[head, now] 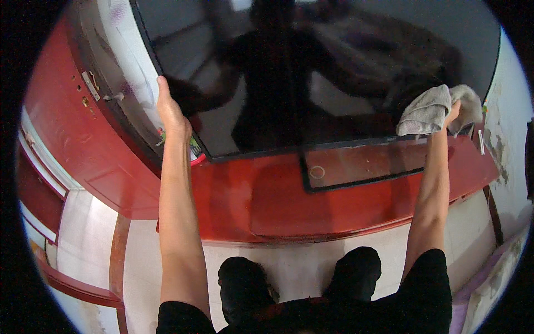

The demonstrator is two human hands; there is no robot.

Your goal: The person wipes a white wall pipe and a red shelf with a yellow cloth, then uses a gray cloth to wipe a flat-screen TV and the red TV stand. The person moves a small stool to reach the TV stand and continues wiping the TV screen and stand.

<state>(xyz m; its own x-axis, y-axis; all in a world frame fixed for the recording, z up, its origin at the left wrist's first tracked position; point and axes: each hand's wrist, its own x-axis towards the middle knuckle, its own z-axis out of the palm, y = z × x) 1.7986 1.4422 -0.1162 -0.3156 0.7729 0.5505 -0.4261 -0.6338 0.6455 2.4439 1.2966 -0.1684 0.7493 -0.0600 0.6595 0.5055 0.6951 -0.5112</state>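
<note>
A large flat-screen television (271, 104) stands before me, its dark glossy screen reflecting my outline and the room. My left hand (172, 110) is at the television's left edge, thumb pointing up along the frame; its other fingers are hidden. In my right hand (454, 112) is a bunched grey cloth (425, 110), held at the lower right part of the screen. Folds of the cloth hang on both sides of the hand and cover most of its fingers.
Below the television is a glossy red wooden cabinet (225, 200) bearing a dark-edged glass panel (363, 167). A red door (100, 137) with a lock plate stands at left. Peeling wall (502, 137) borders the right. Pale floor tiles (292, 267) lie below.
</note>
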